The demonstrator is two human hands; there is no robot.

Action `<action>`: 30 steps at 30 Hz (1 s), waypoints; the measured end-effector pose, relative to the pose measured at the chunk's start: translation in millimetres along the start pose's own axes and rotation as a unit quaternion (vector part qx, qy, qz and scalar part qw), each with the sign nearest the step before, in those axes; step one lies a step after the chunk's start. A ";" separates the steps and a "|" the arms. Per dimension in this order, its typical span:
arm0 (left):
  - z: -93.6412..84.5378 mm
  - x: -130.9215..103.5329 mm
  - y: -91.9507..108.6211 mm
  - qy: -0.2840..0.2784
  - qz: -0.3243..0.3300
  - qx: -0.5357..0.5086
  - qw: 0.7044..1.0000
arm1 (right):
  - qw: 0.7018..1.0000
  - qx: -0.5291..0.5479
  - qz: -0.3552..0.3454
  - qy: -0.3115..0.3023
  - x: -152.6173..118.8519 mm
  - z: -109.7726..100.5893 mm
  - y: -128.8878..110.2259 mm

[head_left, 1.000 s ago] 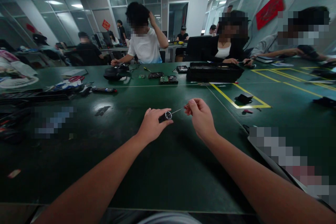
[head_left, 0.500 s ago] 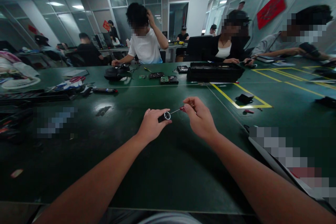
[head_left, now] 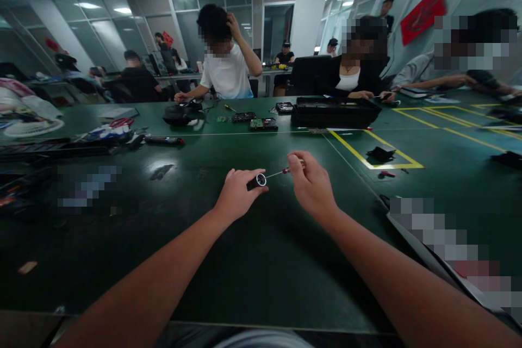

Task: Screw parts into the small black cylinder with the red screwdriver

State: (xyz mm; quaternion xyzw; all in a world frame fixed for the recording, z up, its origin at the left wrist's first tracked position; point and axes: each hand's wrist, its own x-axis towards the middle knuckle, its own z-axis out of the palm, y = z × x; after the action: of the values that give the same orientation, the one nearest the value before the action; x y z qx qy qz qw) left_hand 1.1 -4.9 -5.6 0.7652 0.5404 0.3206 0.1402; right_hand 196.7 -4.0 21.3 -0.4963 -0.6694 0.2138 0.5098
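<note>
Head cam: tube (head_left: 256, 181) mid-frame, L hand (head_left: 237, 194) fingers clamped on it; R hand (head_left: 312, 185) fingers clamped on driver (head_left: 285, 171), tip near tube's mouth, contact unclear. Tip could slip & jab L hand if tube rolls or angle's off. Dk green table (head_left: 261, 277) lower frame; box (head_left: 336, 116), ppl (head_left: 229, 76) upper ctr; glass walls (head_left: 108, 38) upper L.

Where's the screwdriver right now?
In the head view, the screwdriver is in the right hand, pointing left toward the black cylinder in the left hand.
</note>
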 end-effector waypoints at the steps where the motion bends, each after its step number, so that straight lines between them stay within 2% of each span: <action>1: 0.1 0.0 0.0 -0.001 0.003 -0.001 1.000 | 1.000 -0.005 0.000 0.007 -0.2 0.1 -0.7; 5: 0.6 0.4 -1.1 0.003 0.006 0.002 1.000 | 0.998 0.031 0.008 0.045 -3.9 3.5 -1.1; 10: -1.5 0.8 -1.8 0.003 -0.003 0.008 1.000 | 0.987 0.153 0.043 0.036 -2.2 11.1 6.3; 12: -2.9 0.5 -1.3 -0.007 0.027 0.005 1.000 | 0.970 0.221 0.087 0.046 3.5 12.9 13.8; 14: -4.1 0.8 -1.7 -0.013 0.054 0.002 0.998 | 0.936 0.299 0.172 0.065 10.4 13.2 23.6; 16: -4.5 1.7 -4.1 -0.023 0.044 0.004 0.999 | 0.921 0.310 0.215 0.095 15.7 12.1 32.9; 20: -2.9 3.4 -10.5 -0.056 0.006 0.009 0.998 | 0.936 0.275 0.188 0.112 16.0 10.5 38.0; 26: -1.6 3.3 -7.5 -0.057 0.021 0.022 0.998 | 0.976 0.184 0.090 0.069 6.5 10.5 20.2; 30: -1.1 3.0 -4.7 -0.063 0.026 0.030 0.997 | 0.992 0.113 0.035 0.052 3.7 9.0 13.0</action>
State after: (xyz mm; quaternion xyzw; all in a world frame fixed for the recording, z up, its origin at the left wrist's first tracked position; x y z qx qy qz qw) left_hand -2.5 -0.5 -6.3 0.8013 0.5201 0.2591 0.1422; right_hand 194.5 6.6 9.2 -0.4690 -0.5954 0.2798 0.5893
